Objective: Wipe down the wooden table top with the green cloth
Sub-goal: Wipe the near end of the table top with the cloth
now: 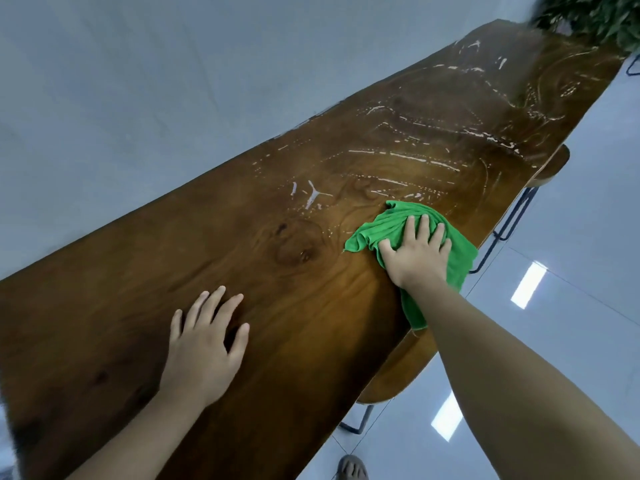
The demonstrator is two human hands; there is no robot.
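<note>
Fingers (pixel 424 230) of our right hand (pixel 415 258) lie spread and pressed flat on the green cloth (pixel 384 226), pinching nothing; the bunched cloth sits on the wooden desk (pixel 173 244) near its right edge, one corner hanging over. Our left hand (pixel 204 351) rests palm-down on bare wood nearer to us, fingers splayed, holding nothing. Beyond the cloth, pale wet streaks (pixel 398 157) cross the desk. A leafy plant (pixel 595 15) stands at the far end, and a stool (pixel 550 168) is tucked beneath the right edge.
</note>
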